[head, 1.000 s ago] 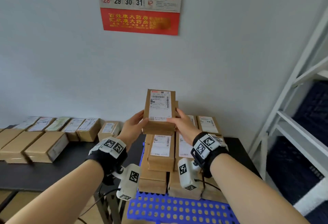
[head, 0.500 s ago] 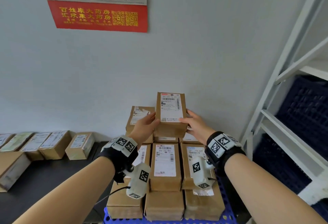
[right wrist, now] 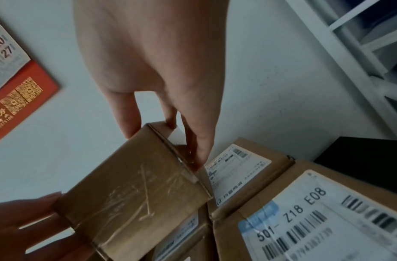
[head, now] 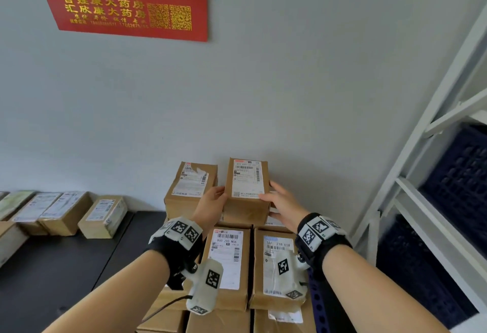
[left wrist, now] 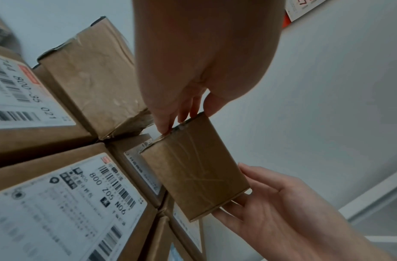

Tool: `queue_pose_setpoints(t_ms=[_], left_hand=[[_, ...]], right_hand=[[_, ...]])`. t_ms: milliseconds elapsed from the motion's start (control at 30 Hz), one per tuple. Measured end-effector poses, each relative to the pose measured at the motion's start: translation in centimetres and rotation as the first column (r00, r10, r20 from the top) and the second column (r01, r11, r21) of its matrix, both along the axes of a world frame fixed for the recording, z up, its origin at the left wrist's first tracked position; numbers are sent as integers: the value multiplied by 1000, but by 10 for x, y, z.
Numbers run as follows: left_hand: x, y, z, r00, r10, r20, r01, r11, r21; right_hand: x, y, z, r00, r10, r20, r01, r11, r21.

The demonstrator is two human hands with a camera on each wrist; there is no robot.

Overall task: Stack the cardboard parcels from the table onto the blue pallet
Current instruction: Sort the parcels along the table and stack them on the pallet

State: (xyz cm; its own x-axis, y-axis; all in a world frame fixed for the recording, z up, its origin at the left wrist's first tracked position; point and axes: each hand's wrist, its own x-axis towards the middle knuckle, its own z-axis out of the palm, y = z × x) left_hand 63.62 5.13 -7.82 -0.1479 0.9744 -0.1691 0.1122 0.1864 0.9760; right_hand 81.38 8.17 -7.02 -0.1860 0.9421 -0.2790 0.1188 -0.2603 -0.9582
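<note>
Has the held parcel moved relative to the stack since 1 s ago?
Yes. The held parcel, between the left hand and right hand, has gone back toward the wall and now sits beside the torn-label parcel on the stack.

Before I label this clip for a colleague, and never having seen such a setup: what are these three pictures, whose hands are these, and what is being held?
No machine here: a person wears three cameras. The big picture comes from the head, looking forward and down; the other two come from cameras strapped at each wrist, looking along the fingers.

The left hand and the right hand hold one small brown cardboard parcel with a white shipping label by its sides. Whether it already rests on the stack of brown labelled parcels cannot be told. That stack sits on the blue perforated plastic pallet, of which only an edge shows.

To the left, more cardboard parcels wait on the dark table. A red wall calendar hangs above, and a white metal shelf rack stands on the right.
</note>
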Motion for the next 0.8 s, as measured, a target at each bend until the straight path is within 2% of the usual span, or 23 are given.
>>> queue_pose_setpoints(t_ms=[167, 300, 400, 667, 800], left_hand=[[-2, 2, -9, 998, 27, -55, -28, 999, -21], [-6, 4, -12, 992, 13, -128, -16, 1000, -20], [-7, 1, -10, 991, 1, -132, -1, 1000, -3], [-10, -14, 7, 970, -76, -231, 104, 988, 111], [-14, -15, 6, 958, -68, -278, 111, 983, 144]], right_hand=[[-5, 8, -9, 999, 28, -29, -29, 999, -20], [-10, 12, -14, 999, 33, -12, -34, 999, -43], [-13, 13, -17, 1000, 15, 7, -15, 999, -50], [-19, 8, -15, 1000, 24, 19, -23, 998, -53], [-24, 4, -15, 1000, 17, 12, -16, 998, -66]])
